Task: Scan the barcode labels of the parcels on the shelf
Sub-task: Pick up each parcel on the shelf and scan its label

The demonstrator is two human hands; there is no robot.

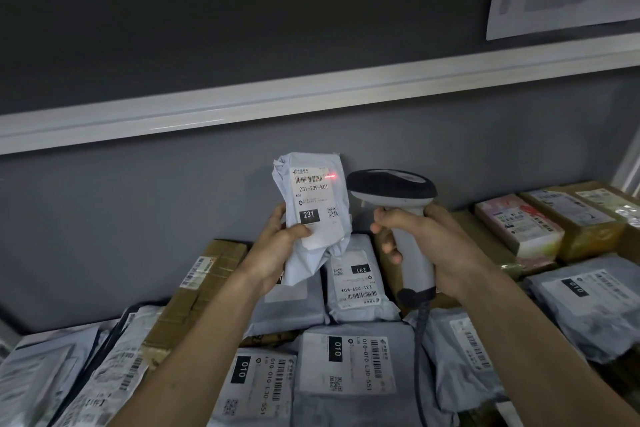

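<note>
My left hand [277, 246] grips a small grey poly-bag parcel [313, 204] by its lower part and holds it upright above the shelf. Its white label reads 231-239-K01, with a barcode [308, 179] near the top. My right hand [426, 243] is wrapped round the grey handle of a corded barcode scanner [394, 198], whose black head points left at the parcel. A red scan light [329, 176] glows just right of the barcode, at the label's upper right edge.
Several grey poly-bag parcels [346, 364] and brown cartons [204, 288] with labels lie packed on the shelf below. More boxes [519, 225] sit at the right. A dark wall with a white rail [311, 94] stands close behind. The scanner cable [420, 340] hangs down over the parcels.
</note>
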